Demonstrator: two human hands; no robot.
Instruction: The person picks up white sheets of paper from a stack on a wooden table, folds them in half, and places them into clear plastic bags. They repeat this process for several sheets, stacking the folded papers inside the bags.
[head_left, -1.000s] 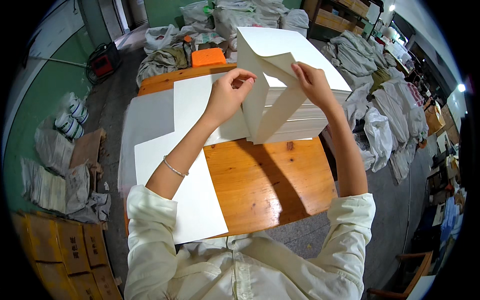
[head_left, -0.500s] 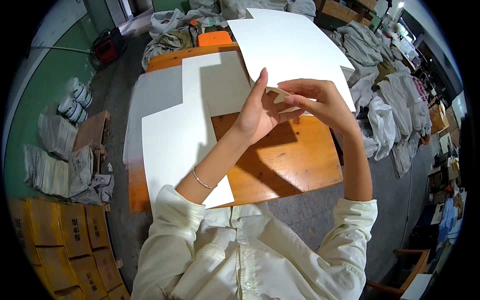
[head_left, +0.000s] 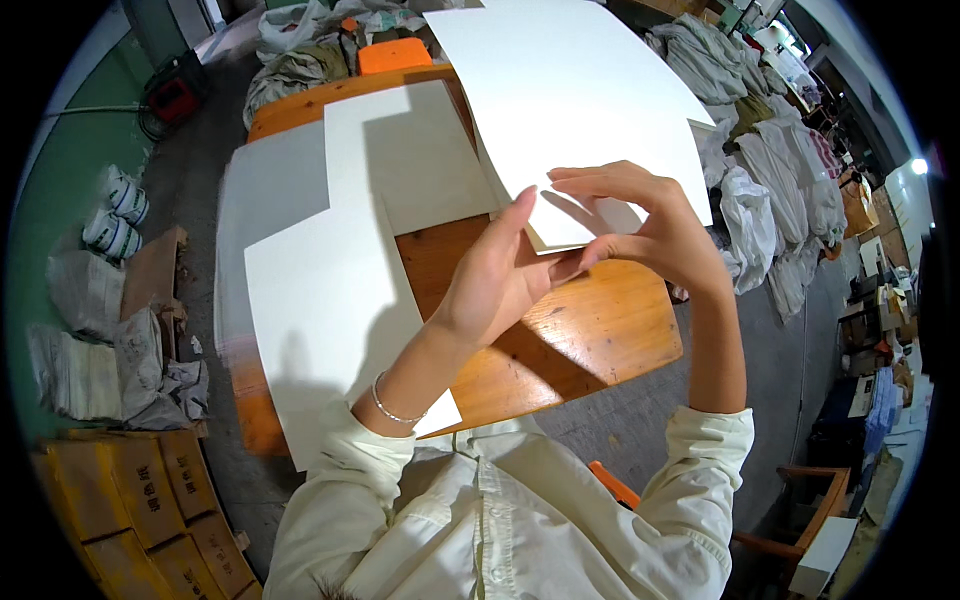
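A thick stack of large white sheets [head_left: 570,90] rests at the far right of the wooden table [head_left: 620,310], its near corner reaching between my hands. My left hand [head_left: 495,280] grips that corner, thumb along the left edge and fingers partly hidden underneath. Over the near edge arches my right hand [head_left: 660,220]; its fingers are apart from the thumb and cast a shadow on the top sheet. The right thumb is at the stack's edge, beside the left fingertips. Left of my left forearm lies another white sheet stack [head_left: 325,290], overlapping a further white stack [head_left: 410,140].
Greyish sheets [head_left: 265,185] lie at the table's left. An orange stool [head_left: 394,56] is beyond the table. Cardboard boxes [head_left: 140,490] stand at lower left, white buckets [head_left: 112,235] by the green wall. Cloth-like bundles [head_left: 780,170] line the right; a wooden chair [head_left: 815,510] is lower right.
My right hand no longer pinches the raised corner; its fingers have spread from the thumb. The corner has come down and nearer. The whole view has shifted slightly.
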